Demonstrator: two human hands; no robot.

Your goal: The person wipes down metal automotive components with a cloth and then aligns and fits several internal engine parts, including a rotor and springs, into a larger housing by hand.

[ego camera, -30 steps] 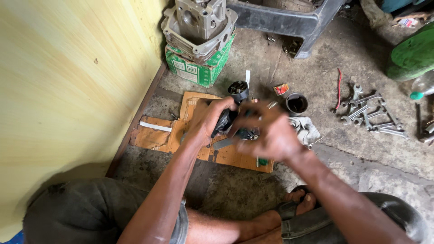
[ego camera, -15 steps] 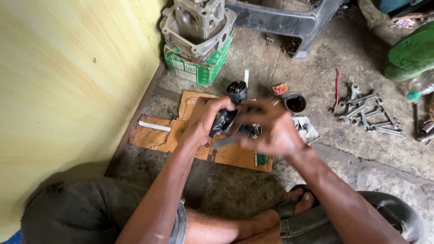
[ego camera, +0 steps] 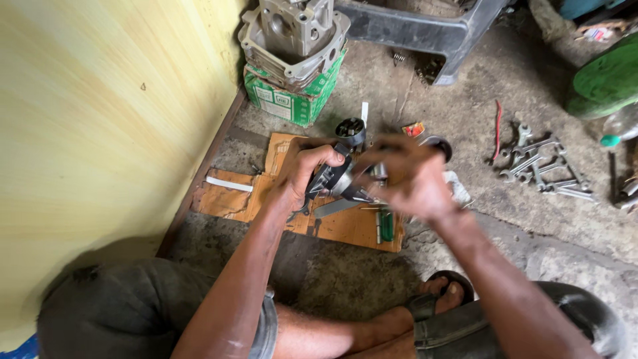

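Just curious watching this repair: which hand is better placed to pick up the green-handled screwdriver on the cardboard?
Probably the right hand: it hovers almost directly above the green-handled screwdriver, while the left hand grips the dark metal part.

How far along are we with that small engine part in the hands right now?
Done: parts are stripped out; a cylinder block sits on the green box, spanners lie spread out. In hand: left hand grips a dark metal assembly; right hand works at it. Left: loose pieces remain on the cardboard.

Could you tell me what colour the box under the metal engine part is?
Green with white, seen in the head view: the box.
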